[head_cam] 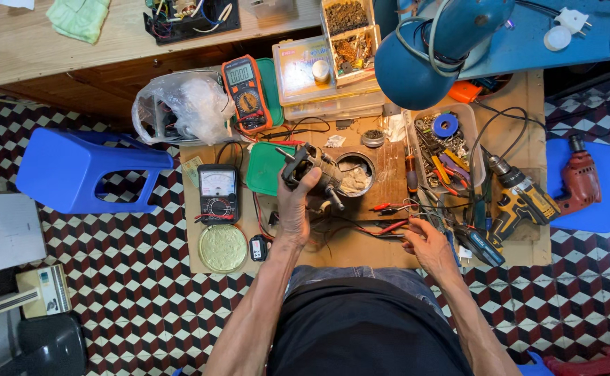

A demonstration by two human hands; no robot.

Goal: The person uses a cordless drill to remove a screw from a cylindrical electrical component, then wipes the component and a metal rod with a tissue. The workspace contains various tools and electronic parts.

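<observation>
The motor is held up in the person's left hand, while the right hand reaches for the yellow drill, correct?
Not quite. The head view shows the left hand holding the motor, but the right hand is at the red probe and its wires; the yellow drill lies untouched farther right.

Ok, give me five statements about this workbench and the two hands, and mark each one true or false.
1. The left hand grips a small electric motor above the board. True.
2. The right hand holds the yellow cordless drill. False: the drill lies on the bench to the right; the right hand is at the red test leads.
3. An orange digital multimeter lies near the top of the bench. True.
4. The blue plastic stool stands upright. False: it lies tipped on its side on the floor.
5. A black analog meter lies left of the left hand. True.
</observation>
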